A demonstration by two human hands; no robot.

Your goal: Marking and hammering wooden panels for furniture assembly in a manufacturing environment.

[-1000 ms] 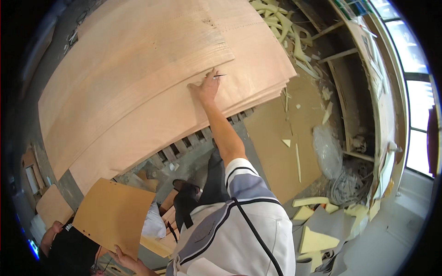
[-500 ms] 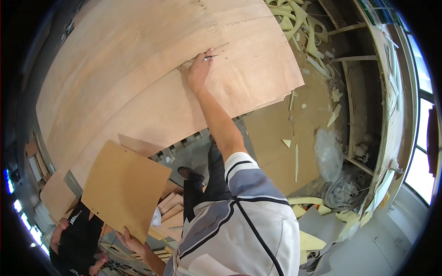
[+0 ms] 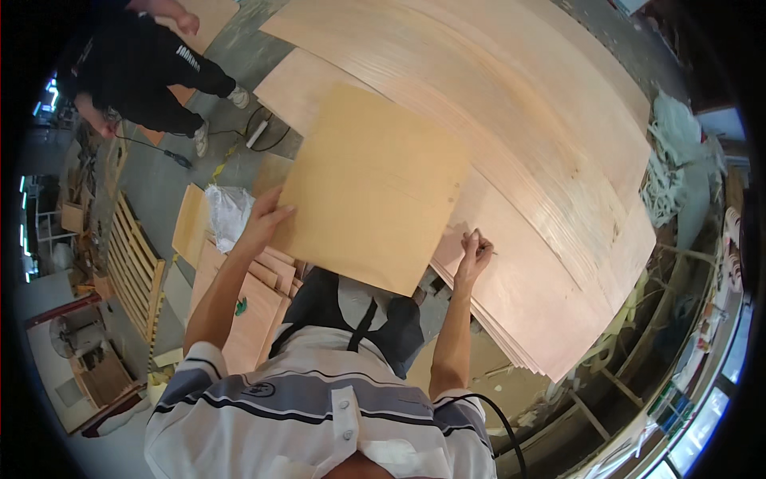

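Note:
My left hand [image 3: 266,219] grips a thin tan rectangular board [image 3: 371,188] by its left edge, with the thumb lying on the top face. Small holes show near the board's right edge. The board is over the near side of a stack of large plywood sheets [image 3: 550,279]; whether it touches them I cannot tell. To the right of the board, near the stack's front edge, my right hand [image 3: 477,254] is closed around a slim pen [image 3: 492,253], mostly hidden by the fingers.
Another person [image 3: 144,72] in black stands at the far left, holding a cable. Cords lie on the floor [image 3: 263,132] nearby. Wood offcuts [image 3: 247,319] and a white plastic bag [image 3: 229,214] are at my left. Slatted wood [image 3: 132,271] stands farther left; shelving [image 3: 614,391] runs along the right.
My view has turned to the left. The tan board has moved from low at my left side to in front of me; my right hand has drawn back toward the plywood's near edge.

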